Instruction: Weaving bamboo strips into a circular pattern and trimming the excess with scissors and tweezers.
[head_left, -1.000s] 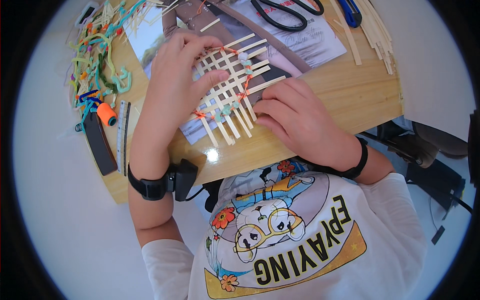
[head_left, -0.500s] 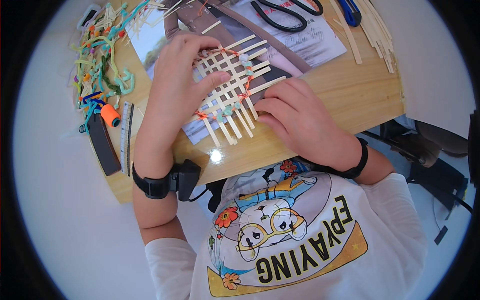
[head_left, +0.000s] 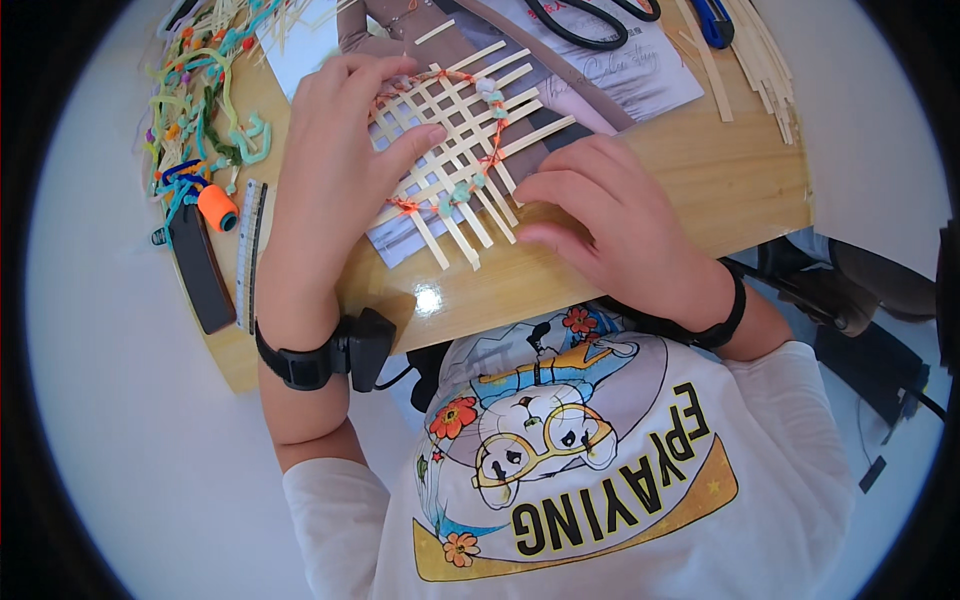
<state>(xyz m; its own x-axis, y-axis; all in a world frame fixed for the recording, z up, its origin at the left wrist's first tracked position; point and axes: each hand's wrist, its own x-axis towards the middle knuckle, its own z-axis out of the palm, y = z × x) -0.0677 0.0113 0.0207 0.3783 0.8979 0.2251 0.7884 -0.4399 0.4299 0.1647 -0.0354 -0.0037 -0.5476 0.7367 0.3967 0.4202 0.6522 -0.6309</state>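
The left hand point(head_left: 335, 145) holds a flat, gapped lattice of pale wooden strips point(head_left: 458, 133), thumb on top and fingers bent at its far-left edge, while the right hand point(head_left: 622, 215) sits half curled beside the lower-right strip ends, thumb apart; whether it grips one I cannot tell. A sideways tug there could skew the weave or drag the green-beaded orange cord point(head_left: 494, 160) out of line, and the glossy printed sheet point(head_left: 655, 85) beneath might slide on the yellowish wooden table point(head_left: 690, 185).
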